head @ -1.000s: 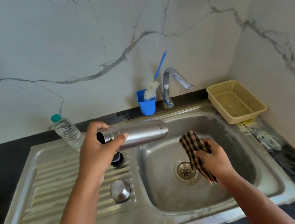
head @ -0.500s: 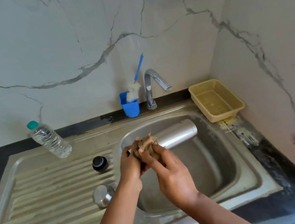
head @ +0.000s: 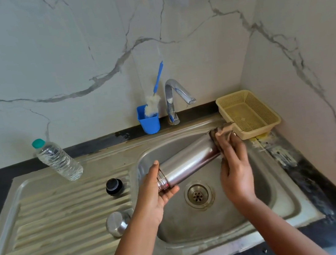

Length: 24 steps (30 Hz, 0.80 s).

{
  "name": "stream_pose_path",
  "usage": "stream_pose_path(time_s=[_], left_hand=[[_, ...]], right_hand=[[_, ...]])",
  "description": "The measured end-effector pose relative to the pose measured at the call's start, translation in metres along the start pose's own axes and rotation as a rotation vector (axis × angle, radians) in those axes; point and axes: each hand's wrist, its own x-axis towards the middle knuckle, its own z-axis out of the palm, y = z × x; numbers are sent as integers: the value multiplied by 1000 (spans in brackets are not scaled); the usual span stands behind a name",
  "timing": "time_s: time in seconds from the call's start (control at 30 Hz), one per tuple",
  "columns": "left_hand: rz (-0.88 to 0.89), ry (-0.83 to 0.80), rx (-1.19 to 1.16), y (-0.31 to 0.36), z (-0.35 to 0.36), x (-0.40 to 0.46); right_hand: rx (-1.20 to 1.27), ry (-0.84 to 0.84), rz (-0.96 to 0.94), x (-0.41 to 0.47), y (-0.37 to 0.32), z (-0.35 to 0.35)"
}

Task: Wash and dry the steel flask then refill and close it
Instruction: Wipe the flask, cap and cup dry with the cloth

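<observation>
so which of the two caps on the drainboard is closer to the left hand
The steel cap, dome-shaped and shiny, lying just beside the left hand at its wrist. The black stopper sits further up the drainboard, toward the water bottle.

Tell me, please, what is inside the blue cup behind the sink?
In the blue cup stands a bottle brush: white bristles at the rim, blue handle leaning up to the right. The brush's lower end and the cup's bottom are hidden by the cup's wall.

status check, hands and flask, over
Left hand grips steel flask at neck, over sink. Right hand presses cloth on base. Nothing in the way.
</observation>
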Motion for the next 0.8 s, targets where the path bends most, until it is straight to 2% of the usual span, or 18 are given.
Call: stream_pose_path(time_s=[0.1,0.23,0.33,0.43,0.57,0.63,0.7,0.8], left_hand=[[-30,-2,-46,-2,1,2],[-40,-87,-23,-3,-2,7],[-40,-114,-17,-2,-9,9],[-3,-75,-71,3,-8,5],[-57,-28,-82,6,-9,-1],[-72,-29,-87,4,-9,-2],[-64,-34,-82,1,-7,-3],[1,-45,-20,-4,-4,3]], right_hand=[[4,-102,-164,-24,-18,15],[-45,-269,-536,-60,-39,29],[-96,-284,-679,-55,-38,22],[-112,-221,-608,-39,-21,13],[-64,-51,-188,-16,2,2],[-44,3,-75,-14,9,0],[-51,-3,-88,-18,8,2],[-37,-112,-275,-42,-15,18]])
